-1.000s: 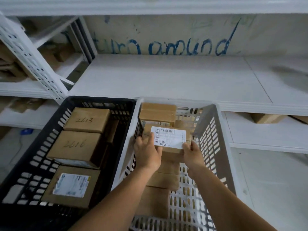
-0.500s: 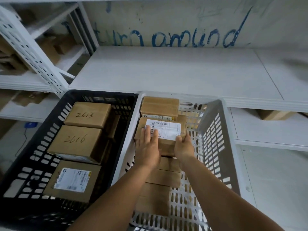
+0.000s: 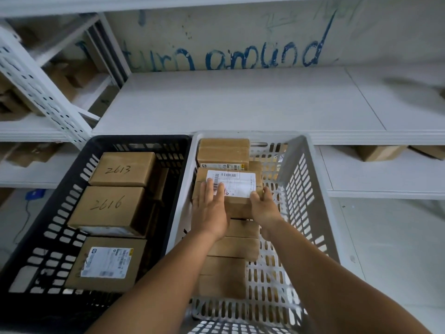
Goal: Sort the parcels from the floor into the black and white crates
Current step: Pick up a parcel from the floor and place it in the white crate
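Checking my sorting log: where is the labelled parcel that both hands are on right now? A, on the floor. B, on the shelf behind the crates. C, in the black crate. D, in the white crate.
D: the labelled parcel lies on other boxes inside the white crate, under the left hand and right hand.

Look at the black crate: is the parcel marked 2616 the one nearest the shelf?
No, the parcel marked 2613 lies nearest the shelf, with 2616 behind it in the black crate.

Both forearms bare to frame edge; hands, left and right, ungloved; short nails.
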A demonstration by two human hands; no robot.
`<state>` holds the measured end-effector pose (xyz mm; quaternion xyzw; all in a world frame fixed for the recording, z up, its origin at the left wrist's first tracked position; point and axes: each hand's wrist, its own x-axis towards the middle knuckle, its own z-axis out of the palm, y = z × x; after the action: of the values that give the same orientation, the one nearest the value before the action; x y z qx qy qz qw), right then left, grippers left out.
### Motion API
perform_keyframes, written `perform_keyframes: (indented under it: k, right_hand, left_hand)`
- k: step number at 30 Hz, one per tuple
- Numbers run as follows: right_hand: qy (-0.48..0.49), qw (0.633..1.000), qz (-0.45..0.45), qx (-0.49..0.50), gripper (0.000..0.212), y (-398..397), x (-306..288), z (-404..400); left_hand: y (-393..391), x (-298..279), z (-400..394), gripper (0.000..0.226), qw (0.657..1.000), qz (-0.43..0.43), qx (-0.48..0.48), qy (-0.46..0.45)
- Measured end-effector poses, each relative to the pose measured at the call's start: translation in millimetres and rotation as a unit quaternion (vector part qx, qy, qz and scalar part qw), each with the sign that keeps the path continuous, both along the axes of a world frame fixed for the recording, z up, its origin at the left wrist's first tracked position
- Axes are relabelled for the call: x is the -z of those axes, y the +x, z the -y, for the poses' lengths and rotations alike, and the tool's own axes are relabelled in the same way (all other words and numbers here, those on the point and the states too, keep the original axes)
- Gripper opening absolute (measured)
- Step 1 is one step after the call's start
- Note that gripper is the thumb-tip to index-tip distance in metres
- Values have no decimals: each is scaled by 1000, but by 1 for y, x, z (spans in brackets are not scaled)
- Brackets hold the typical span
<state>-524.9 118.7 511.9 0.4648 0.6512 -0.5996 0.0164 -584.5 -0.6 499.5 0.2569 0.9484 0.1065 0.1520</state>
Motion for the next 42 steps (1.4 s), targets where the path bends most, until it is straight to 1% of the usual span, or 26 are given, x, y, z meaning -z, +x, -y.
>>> perform_keyframes:
  k: [3,6,9,12,15,18,21,22,26,30,34,36,39,42]
  right_hand:
    - [1,1000,-22,13,58,10,-10,6]
    - [-2,999,-32,21,57,19,-21,15]
    - [6,997,-64,47,57,30,-31,28]
    - [-2,997,-64,52,59,48,-42,38]
    - [23,997,-61,49,57,66,-51,49]
    - [44,996,-66,48,53,83,-61,64]
    - [30,985,-133,111,48,105,-73,80]
    - [33,982,-143,121,46,113,-78,85]
    - [73,978,-127,149,47,152,-93,103]
    - [91,959,-132,234,46,197,-97,116]
    - [90,937,-135,308,26,248,-97,116]
    - [85,929,-130,337,29,276,-96,114]
    - [67,905,-131,398,38,322,-92,112]
    - [41,881,-133,452,35,373,-86,110]
  left_hand:
    - [2,-8,1,74,1000,0,11,6]
    - [8,-18,3,74,999,24,17,26]
    - [18,-30,9,73,997,45,26,49]
    - [30,-40,16,74,995,67,27,75]
    - [44,-50,23,74,989,83,19,120]
    - [64,-65,28,69,976,121,-5,182]
    - [89,-81,35,63,962,147,-15,230]
    - [97,-85,38,61,957,153,-15,248]
    - [134,-98,45,54,932,181,-9,315]
    - [181,-102,42,49,899,235,20,370]
    - [234,-102,33,45,890,258,50,371]
    - [261,-100,26,44,887,275,73,362]
    - [305,-95,16,45,885,297,113,339]
    - [353,-88,7,43,885,315,143,312]
